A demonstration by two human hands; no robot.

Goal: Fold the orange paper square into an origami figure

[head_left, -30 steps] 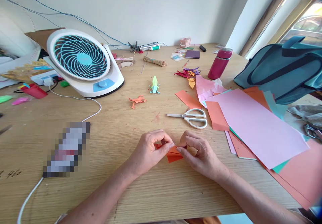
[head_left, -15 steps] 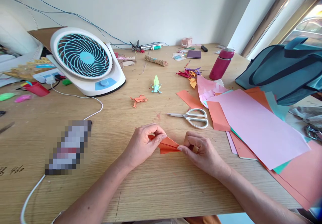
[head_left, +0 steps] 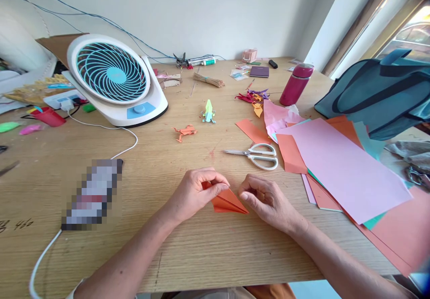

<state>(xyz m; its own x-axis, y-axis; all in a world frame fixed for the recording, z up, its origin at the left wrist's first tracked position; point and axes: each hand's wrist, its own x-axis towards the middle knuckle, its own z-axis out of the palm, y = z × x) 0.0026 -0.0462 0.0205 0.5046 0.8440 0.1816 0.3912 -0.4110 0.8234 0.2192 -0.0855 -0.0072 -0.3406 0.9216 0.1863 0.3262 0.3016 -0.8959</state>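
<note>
— What's in the hands?

— A folded orange paper piece point(head_left: 228, 200), a pointed wedge lying near the front edge of the desk point(head_left: 151, 254), about midway along it. The left hand point(head_left: 196, 194) pinches its upper left corner between thumb and fingertips. The right hand point(head_left: 268, 200) sits just beside the pointed end, fingers curled; whether it actually grips the paper I cannot tell.

— And around it?

— White-handled scissors point(head_left: 257, 155) lie a little further back, blades pointing left. To the right, a loose stack of coloured sheets point(head_left: 339, 164), pink on top with orange and teal under it, spreads toward the right edge. Behind the scissors sit two small folded figures, an orange paper frog point(head_left: 184, 132) and a pale green one point(head_left: 208, 111).

— Further back?

— A white and blue desk fan point(head_left: 114, 79) stands at the back left, its cable trailing forward. A magenta flask point(head_left: 297, 84) stands upright toward the back right, and a teal bag point(head_left: 376, 93) rests at the right edge.
</note>
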